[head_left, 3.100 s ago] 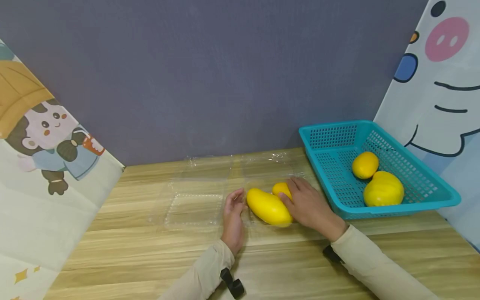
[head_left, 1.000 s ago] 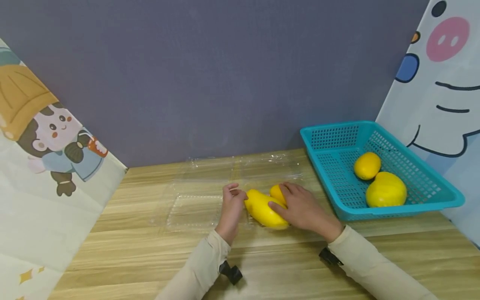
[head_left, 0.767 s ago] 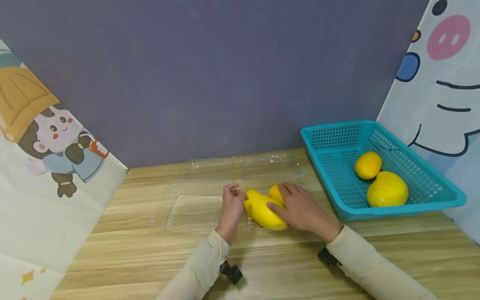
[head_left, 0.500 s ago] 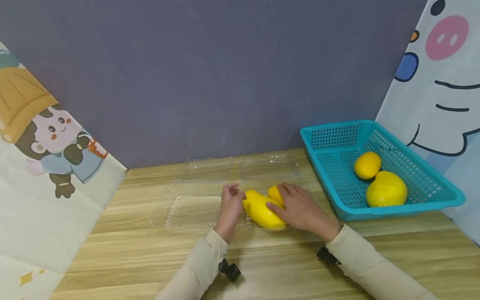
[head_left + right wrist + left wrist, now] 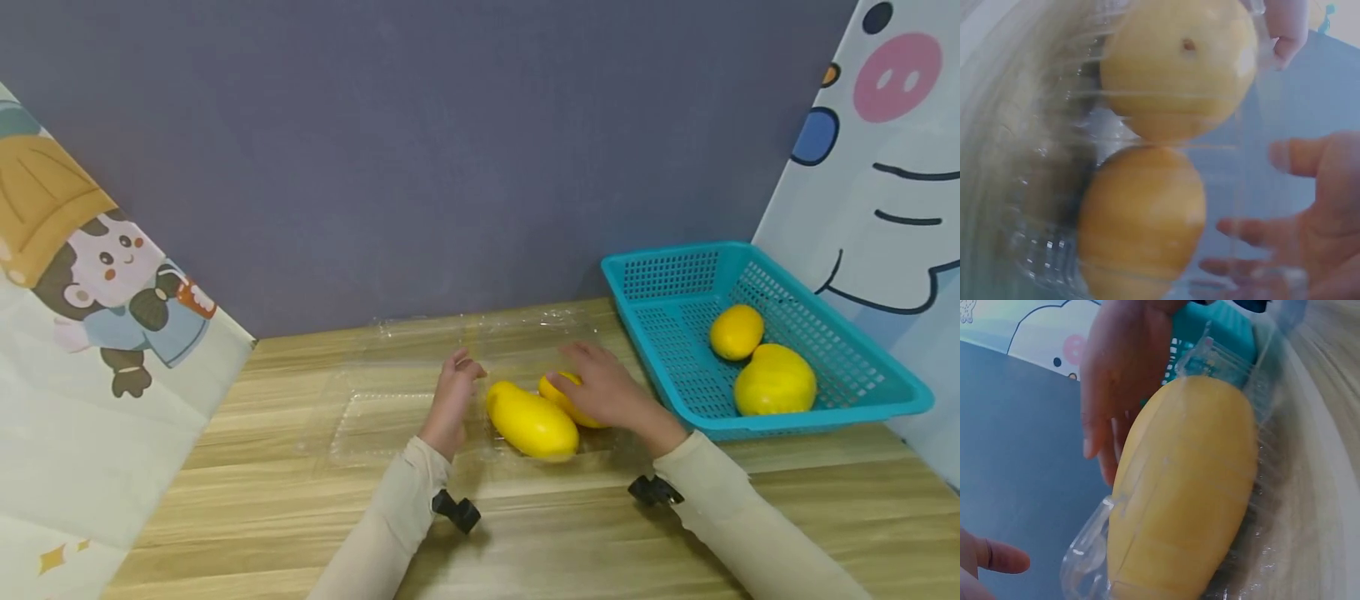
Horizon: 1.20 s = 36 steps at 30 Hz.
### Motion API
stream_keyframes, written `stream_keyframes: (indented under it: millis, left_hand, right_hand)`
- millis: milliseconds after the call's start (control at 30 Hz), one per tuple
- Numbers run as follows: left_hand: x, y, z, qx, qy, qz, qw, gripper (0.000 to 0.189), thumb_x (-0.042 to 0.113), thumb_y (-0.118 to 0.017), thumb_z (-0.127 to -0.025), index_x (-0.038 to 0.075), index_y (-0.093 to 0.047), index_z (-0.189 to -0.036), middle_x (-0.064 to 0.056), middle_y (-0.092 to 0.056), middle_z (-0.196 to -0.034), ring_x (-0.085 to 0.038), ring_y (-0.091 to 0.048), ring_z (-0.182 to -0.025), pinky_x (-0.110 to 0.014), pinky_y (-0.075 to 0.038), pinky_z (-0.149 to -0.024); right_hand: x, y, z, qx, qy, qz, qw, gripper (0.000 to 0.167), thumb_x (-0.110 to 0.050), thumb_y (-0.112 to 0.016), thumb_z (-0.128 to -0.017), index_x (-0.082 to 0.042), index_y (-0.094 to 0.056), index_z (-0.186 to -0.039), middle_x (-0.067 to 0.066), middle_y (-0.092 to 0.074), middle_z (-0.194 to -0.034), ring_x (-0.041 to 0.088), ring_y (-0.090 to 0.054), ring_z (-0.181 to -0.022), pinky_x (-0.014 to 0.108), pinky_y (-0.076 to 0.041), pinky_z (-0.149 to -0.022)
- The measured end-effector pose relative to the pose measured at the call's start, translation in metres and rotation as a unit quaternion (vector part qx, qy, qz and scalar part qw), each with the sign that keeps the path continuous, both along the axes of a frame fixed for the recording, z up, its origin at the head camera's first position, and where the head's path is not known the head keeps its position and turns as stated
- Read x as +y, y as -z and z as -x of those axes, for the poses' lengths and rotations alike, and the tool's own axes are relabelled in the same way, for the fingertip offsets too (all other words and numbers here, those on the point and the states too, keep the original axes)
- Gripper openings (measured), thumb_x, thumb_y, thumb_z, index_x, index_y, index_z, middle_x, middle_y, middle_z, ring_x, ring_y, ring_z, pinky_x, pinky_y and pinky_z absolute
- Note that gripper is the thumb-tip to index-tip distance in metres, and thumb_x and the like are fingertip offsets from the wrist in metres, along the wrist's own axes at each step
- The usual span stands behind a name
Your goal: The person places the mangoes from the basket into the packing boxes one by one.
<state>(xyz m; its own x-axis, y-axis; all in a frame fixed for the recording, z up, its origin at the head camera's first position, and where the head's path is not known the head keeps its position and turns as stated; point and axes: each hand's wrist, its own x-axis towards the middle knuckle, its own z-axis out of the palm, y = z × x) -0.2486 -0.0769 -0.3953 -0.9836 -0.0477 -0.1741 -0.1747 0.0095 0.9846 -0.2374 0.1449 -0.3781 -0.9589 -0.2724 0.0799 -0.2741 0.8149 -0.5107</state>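
Note:
A clear plastic clamshell box (image 5: 386, 421) lies opened out on the wooden table. In its right-hand part sit a long yellow mango-like fruit (image 5: 532, 422) and, behind it, a smaller orange-yellow fruit (image 5: 576, 411). The two fruits touch in the right wrist view. My left hand (image 5: 451, 400) hovers just left of the long fruit, fingers loosely bent and holding nothing. Over the smaller fruit my right hand (image 5: 609, 390) partly hides it in the head view. Its spread fingers (image 5: 1254, 231) stand apart from both fruits in the right wrist view.
A teal perforated basket (image 5: 648, 350) stands at the right, close by my right hand. Inside are an oval yellow fruit (image 5: 737, 332) and a bigger, lumpy yellow one (image 5: 776, 381). A grey panel (image 5: 450, 167) closes off the table's back.
Both hands have let go of the fruits: the left drew off leftward, the right lifted slightly. More of the smaller fruit shows. The long fruit sits slightly further left than at first.

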Motion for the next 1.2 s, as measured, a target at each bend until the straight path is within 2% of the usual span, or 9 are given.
stream_keyframes:
  millis: [100, 233, 300, 400, 533, 700, 800, 1033, 1200]
  left_hand:
    - [-0.001, 0.000, 0.002, -0.001, 0.002, -0.010, 1.0000, 0.065, 0.016, -0.046, -0.090, 0.012, -0.030, -0.153, -0.022, -0.044, -0.150, -0.046, -0.039, -0.136, -0.061, -0.025, -0.118]
    - [-0.001, 0.000, 0.004, 0.001, 0.002, -0.018, 0.9998, 0.065, 0.017, -0.047, -0.092, 0.013, -0.029, -0.154, -0.023, -0.045, -0.148, -0.046, -0.038, -0.138, -0.059, -0.025, -0.120]
    - [0.000, 0.000, 0.005, 0.001, 0.001, -0.019, 0.9998, 0.065, 0.018, -0.046, -0.092, 0.012, -0.029, -0.154, -0.023, -0.045, -0.147, -0.046, -0.038, -0.138, -0.058, -0.026, -0.120]
    - [0.001, 0.001, 0.008, 0.000, -0.002, -0.018, 0.9998, 0.066, 0.018, -0.048, -0.092, 0.012, -0.028, -0.155, -0.023, -0.045, -0.147, -0.045, -0.039, -0.137, -0.058, -0.026, -0.120]
    - [0.003, 0.003, 0.011, -0.009, -0.005, -0.015, 0.9998, 0.069, 0.016, -0.050, -0.090, 0.015, -0.028, -0.155, -0.021, -0.042, -0.153, -0.041, -0.038, -0.140, -0.059, -0.023, -0.121]
    - [0.007, 0.004, 0.013, -0.009, -0.012, -0.013, 0.9998, 0.072, 0.013, -0.051, -0.086, 0.016, -0.029, -0.155, -0.018, -0.033, -0.160, -0.036, -0.035, -0.142, -0.059, -0.021, -0.122]
    - [0.007, 0.005, 0.012, -0.003, -0.012, -0.016, 0.9998, 0.072, 0.013, -0.051, -0.086, 0.014, -0.029, -0.155, -0.021, -0.035, -0.158, -0.038, -0.036, -0.142, -0.060, -0.021, -0.121]
    - [0.003, 0.001, 0.008, 0.012, 0.014, -0.027, 0.9995, 0.070, 0.016, -0.048, -0.093, 0.018, -0.020, -0.157, -0.021, -0.038, -0.154, -0.039, -0.035, -0.144, -0.062, -0.017, -0.123]
    - [0.000, 0.000, 0.011, 0.017, 0.020, -0.018, 0.9995, 0.064, 0.019, -0.045, -0.098, 0.019, -0.020, -0.157, -0.021, -0.047, -0.143, -0.038, -0.040, -0.139, -0.062, -0.021, -0.121]
  right_hand:
    - [0.002, 0.003, 0.007, -0.011, 0.028, 0.030, 0.9991, 0.059, -0.033, -0.048, -0.103, 0.004, -0.040, -0.148, 0.033, -0.030, -0.155, 0.054, -0.026, -0.144, 0.068, -0.024, -0.117]
    - [0.007, 0.007, 0.013, -0.062, 0.065, 0.092, 0.9916, 0.064, -0.030, -0.048, -0.101, 0.004, -0.028, -0.153, 0.031, -0.018, -0.161, 0.051, -0.018, -0.148, 0.066, -0.018, -0.120]
    - [0.010, 0.009, 0.016, -0.097, 0.085, 0.131, 0.9829, 0.069, -0.029, -0.047, -0.101, 0.002, -0.020, -0.156, 0.029, -0.012, -0.163, 0.049, -0.014, -0.150, 0.065, -0.015, -0.122]
    - [0.013, 0.009, 0.021, -0.139, 0.115, 0.195, 0.9641, 0.073, -0.028, -0.045, -0.100, -0.001, -0.010, -0.159, 0.027, -0.008, -0.165, 0.047, -0.010, -0.151, 0.063, -0.014, -0.123]
    - [0.015, 0.009, 0.026, -0.174, 0.140, 0.258, 0.9401, 0.079, -0.026, -0.045, -0.100, -0.003, 0.002, -0.159, 0.029, -0.004, -0.165, 0.046, -0.007, -0.152, 0.062, -0.013, -0.124]
    - [0.017, 0.014, 0.030, -0.178, 0.148, 0.305, 0.9237, 0.086, -0.023, -0.048, -0.098, -0.006, 0.011, -0.158, 0.031, -0.004, -0.163, 0.046, -0.011, -0.152, 0.059, -0.015, -0.124]
    - [0.016, 0.014, 0.031, -0.178, 0.149, 0.321, 0.9182, 0.087, -0.023, -0.048, -0.097, -0.008, 0.012, -0.158, 0.031, -0.005, -0.164, 0.046, -0.012, -0.151, 0.059, -0.016, -0.124]
    - [0.016, 0.012, 0.032, -0.173, 0.152, 0.340, 0.9117, 0.086, -0.021, -0.046, -0.098, -0.012, 0.014, -0.158, 0.029, -0.004, -0.164, 0.045, -0.011, -0.152, 0.063, -0.016, -0.123]
    - [0.017, 0.011, 0.032, -0.162, 0.156, 0.355, 0.9075, 0.084, -0.020, -0.045, -0.099, -0.014, 0.014, -0.158, 0.027, -0.006, -0.164, 0.043, -0.012, -0.152, 0.063, -0.017, -0.122]
